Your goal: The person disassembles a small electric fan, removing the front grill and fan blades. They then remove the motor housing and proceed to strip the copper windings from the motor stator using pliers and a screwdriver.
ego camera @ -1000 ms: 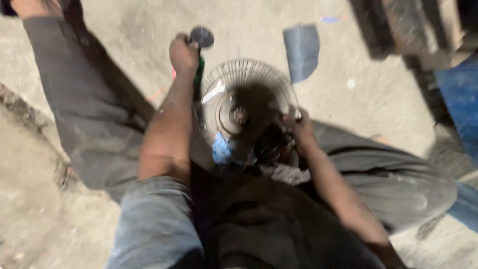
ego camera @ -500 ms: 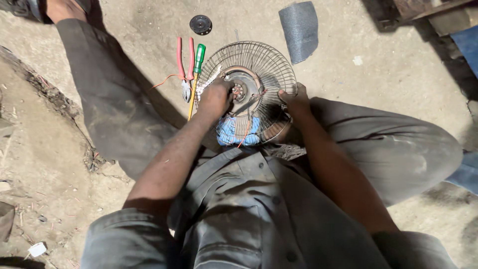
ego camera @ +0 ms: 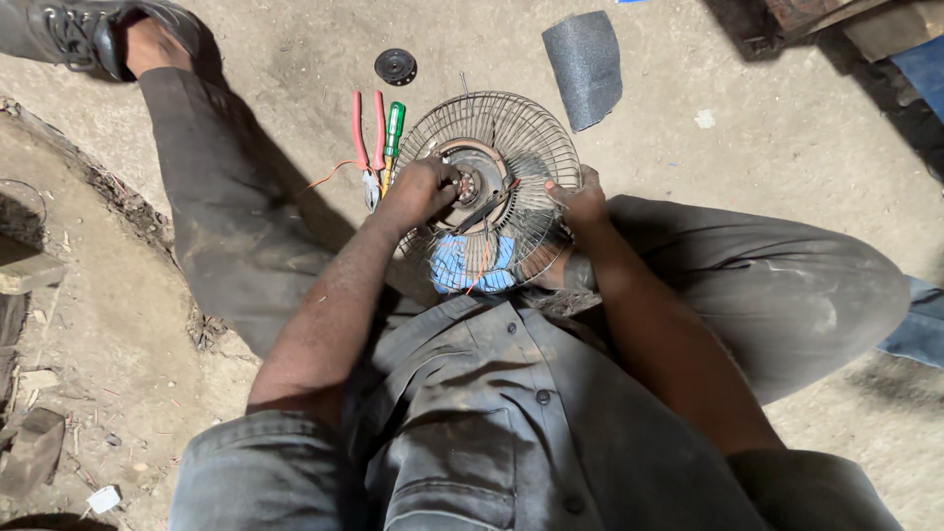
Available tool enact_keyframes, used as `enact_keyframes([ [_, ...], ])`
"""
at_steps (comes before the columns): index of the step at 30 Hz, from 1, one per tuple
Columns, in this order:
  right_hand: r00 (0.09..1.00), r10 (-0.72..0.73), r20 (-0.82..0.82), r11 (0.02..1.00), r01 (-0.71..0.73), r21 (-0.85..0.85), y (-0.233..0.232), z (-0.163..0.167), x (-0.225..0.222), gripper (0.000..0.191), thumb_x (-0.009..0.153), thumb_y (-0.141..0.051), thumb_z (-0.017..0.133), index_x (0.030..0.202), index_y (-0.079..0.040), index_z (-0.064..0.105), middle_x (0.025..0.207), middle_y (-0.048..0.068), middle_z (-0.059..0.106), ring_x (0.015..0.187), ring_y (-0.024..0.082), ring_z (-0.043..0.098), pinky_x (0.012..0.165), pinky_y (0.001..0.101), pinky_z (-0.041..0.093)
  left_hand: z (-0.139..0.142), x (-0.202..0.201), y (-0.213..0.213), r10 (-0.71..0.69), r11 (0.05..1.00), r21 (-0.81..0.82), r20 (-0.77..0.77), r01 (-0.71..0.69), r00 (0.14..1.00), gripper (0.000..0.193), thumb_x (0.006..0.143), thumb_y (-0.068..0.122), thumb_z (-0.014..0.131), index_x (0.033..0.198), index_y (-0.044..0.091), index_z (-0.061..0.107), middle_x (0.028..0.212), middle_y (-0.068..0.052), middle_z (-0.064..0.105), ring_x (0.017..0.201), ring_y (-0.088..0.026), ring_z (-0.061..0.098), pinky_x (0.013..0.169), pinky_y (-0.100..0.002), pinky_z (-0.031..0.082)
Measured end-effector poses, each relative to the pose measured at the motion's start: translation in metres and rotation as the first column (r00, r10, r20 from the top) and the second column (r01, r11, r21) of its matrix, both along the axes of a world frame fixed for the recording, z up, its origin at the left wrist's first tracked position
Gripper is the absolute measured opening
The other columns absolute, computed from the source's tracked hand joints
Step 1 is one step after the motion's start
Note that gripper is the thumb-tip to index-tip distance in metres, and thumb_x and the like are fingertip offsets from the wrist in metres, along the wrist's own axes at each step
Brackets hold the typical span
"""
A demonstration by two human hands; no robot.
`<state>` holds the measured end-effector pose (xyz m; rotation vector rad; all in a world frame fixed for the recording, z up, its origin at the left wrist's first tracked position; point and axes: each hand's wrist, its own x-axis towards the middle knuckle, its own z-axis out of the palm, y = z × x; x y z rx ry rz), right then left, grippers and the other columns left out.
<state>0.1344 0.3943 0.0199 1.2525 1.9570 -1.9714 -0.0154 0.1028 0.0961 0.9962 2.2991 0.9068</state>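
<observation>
So the left hand (ego camera: 425, 189) is back in on the fan now. A second ago it was stretched way out toward the tools on the floor; now its fingers are curled tight around the hub (ego camera: 470, 183) in the middle of the wire fan guard (ego camera: 511, 128), so looks like the work is on that centre piece. Can't tell if there's anything small pinched in there.

The right hand (ego camera: 580, 202) hasn't budged, closed on the right rim of the guard and steadying it. The guard sits between the person's legs, propped against the lap, with a blue motor housing (ego camera: 462, 267) showing through the wires underneath.

Just left of it on the concrete floor (ego camera: 787, 157): red-handled pliers (ego camera: 366, 143) and a green-handled screwdriver (ego camera: 393, 133), side by side. Farther out, a small black round cap (ego camera: 395, 67) and a curled grey sheet (ego camera: 585, 69). None of it blocks the hands.
</observation>
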Motion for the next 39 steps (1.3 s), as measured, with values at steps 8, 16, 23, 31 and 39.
enact_keyframes([
  [8,0.999,-0.024,-0.037,0.994,0.020,-0.110,0.000,0.017,-0.001,0.062,0.087,-0.011,0.080,0.136,0.000,0.045,0.102,0.010,0.070,0.081,0.015,0.067,0.062,0.0297,0.054,0.010,0.001,0.001,-0.042,0.999,-0.027,0.008,0.042,0.999,0.036,0.087,0.017,0.074,0.116,-0.004,0.067,0.109,-0.025,0.067,0.100,-0.041,0.067,0.090,-0.046,0.054],
  [16,0.999,-0.026,-0.027,0.989,0.022,-0.145,0.000,0.025,-0.001,0.064,0.087,-0.012,0.081,0.137,-0.001,0.044,0.103,0.010,0.070,0.083,0.017,0.069,0.062,0.0309,0.056,0.011,0.002,0.002,-0.054,0.998,-0.015,-0.047,0.053,0.997,0.030,0.088,0.016,0.074,0.112,-0.002,0.067,0.104,-0.023,0.067,0.098,-0.042,0.066,0.087,-0.048,0.054],
  [23,0.999,-0.008,0.039,0.983,0.015,-0.183,0.002,0.035,0.000,0.068,0.083,-0.018,0.082,0.137,-0.007,0.042,0.102,0.009,0.071,0.084,0.018,0.068,0.060,0.0313,0.055,0.021,0.016,0.000,0.325,0.946,-0.036,0.098,-0.323,0.941,0.039,0.088,0.031,0.077,0.113,0.002,0.069,0.106,-0.022,0.068,0.097,-0.040,0.067,0.085,-0.048,0.054],
  [31,0.971,0.030,0.238,0.996,-0.049,0.075,-0.003,0.043,-0.012,0.068,0.081,-0.023,0.089,0.129,0.002,0.048,0.095,0.012,0.067,0.071,0.017,0.065,0.051,0.0358,0.055,0.047,0.082,0.034,0.203,0.885,-0.387,-0.184,-0.261,0.962,0.119,0.068,0.064,0.078,0.144,-0.016,0.033,0.136,-0.026,0.052,0.115,-0.041,0.058,0.092,-0.050,0.049],
  [39,0.982,0.090,0.163,0.995,-0.098,0.037,-0.021,0.115,-0.026,0.061,0.086,-0.021,0.083,0.128,0.007,0.050,0.095,0.018,0.067,0.069,0.022,0.065,0.049,0.0370,0.054,0.075,0.072,0.028,0.322,0.853,-0.381,-0.158,-0.358,0.934,0.126,0.064,0.055,0.092,0.146,-0.017,0.029,0.132,-0.027,0.049,0.110,-0.039,0.061,0.091,-0.052,0.049],
])
